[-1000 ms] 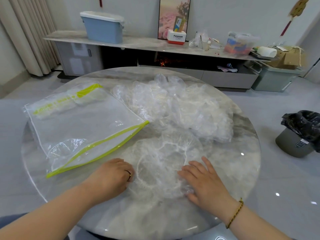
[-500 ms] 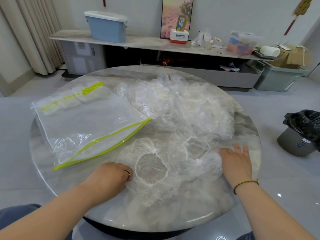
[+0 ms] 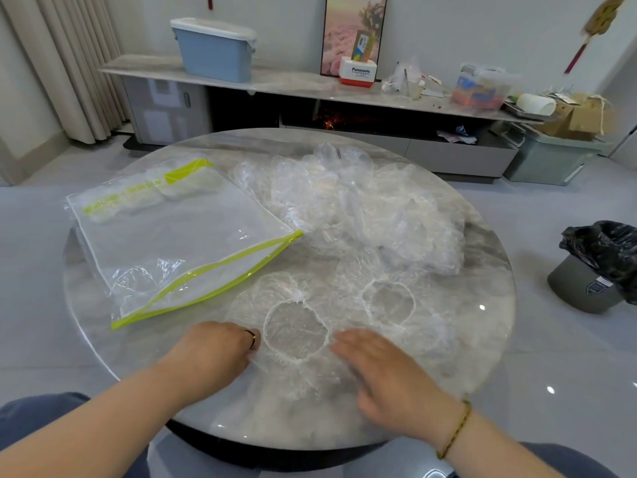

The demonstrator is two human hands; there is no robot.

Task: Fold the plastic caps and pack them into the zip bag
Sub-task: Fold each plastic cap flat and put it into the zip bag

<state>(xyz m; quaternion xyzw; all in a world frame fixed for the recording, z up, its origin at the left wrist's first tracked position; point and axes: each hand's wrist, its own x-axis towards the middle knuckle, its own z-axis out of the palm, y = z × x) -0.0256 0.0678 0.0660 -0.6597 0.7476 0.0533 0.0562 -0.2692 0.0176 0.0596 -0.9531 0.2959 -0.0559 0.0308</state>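
A clear plastic cap (image 3: 294,331) with a white elastic ring lies spread flat on the round marble table (image 3: 482,339) in front of me. My left hand (image 3: 217,353) has its fingers curled on the cap's left edge and holds it down. My right hand (image 3: 386,377), blurred, lies flat with straight fingers over the cap's right side. A second spread cap (image 3: 389,301) lies just to the right. Behind both sits a loose pile of caps (image 3: 362,208). The clear zip bag (image 3: 179,243) with yellow-green edging lies at the left, its mouth toward me.
A grey bin (image 3: 586,288) with a black liner stands on the floor at the right. A long low cabinet (image 3: 310,88) with a blue box (image 3: 213,50) and clutter runs along the far wall. My knees show below the table's near edge.
My right hand swept out to the right side of the table, then came back left onto the near cap. A second cap now lies spread at the right. My left hand stayed put.
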